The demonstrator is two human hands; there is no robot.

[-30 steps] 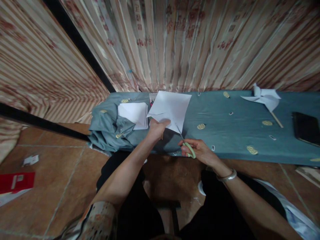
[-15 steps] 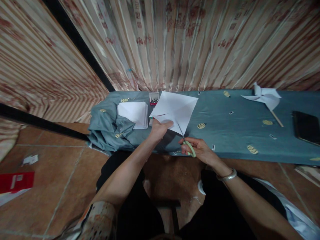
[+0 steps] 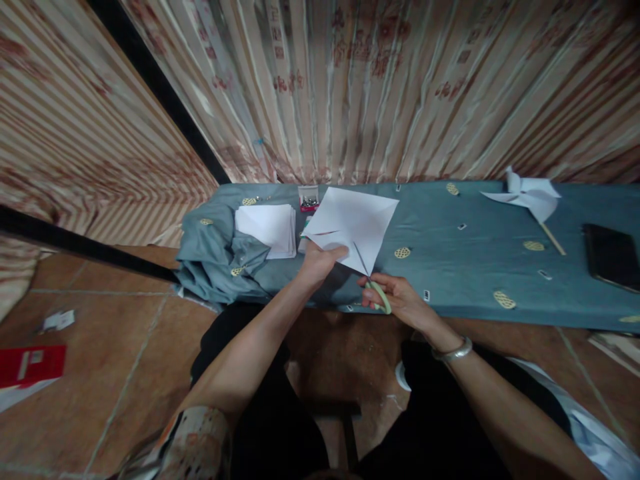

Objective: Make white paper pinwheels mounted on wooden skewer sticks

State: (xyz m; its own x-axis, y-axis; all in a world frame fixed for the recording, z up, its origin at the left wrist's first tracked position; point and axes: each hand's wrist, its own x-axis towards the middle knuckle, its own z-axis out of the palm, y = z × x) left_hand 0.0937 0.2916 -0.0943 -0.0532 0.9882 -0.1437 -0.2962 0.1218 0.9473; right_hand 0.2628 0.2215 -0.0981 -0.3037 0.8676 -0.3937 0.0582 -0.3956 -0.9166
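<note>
A square white sheet of paper (image 3: pixel 357 217) is held up over the cloth, with a slit running in from its left corner. My left hand (image 3: pixel 320 260) pinches its lower left edge, thumb on top and fingers hidden beneath. In my right hand (image 3: pixel 387 293) is a pair of scissors (image 3: pixel 383 300) with pale green handles. Their blades lie at the paper's lower corner, one blade showing on top of the sheet. Left of the sheet lies a stack of white paper (image 3: pixel 270 227). Just behind it stands a small open box (image 3: pixel 309 203) of metal bits.
A blue-green cloth (image 3: pixel 440 253) covers the long narrow surface. Toward its right end lie a white paper pinwheel (image 3: pixel 533 197) on a stick and a black phone (image 3: pixel 610 257). A striped curtain (image 3: pixel 350 93) hangs behind. A red packet (image 3: pixel 33 365) lies on the tiled floor.
The paper has shifted slightly down and to the right with my left hand. My right hand and the scissors stay at the lower corner, almost unmoved.
</note>
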